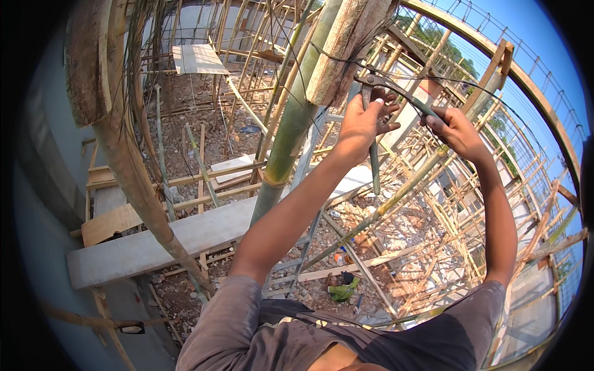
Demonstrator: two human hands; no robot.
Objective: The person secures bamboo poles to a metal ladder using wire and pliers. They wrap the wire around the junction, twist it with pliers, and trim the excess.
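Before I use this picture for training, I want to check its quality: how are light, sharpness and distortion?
Head view: the fisheye lens leaves black corners and bends the long beam at upper right; strong sun brightens the rubble with hard shadows, while the left wall looks dim; the pincers appear reasonably sharp, without obvious motion blur.

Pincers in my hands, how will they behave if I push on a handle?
The pincers are probably stiff and rather heavy for their size, since they look like metal. Their handles spread wide from a pivot, so a push would likely swing one rather than bend it. The right hand grips one handle, which should steady that side.
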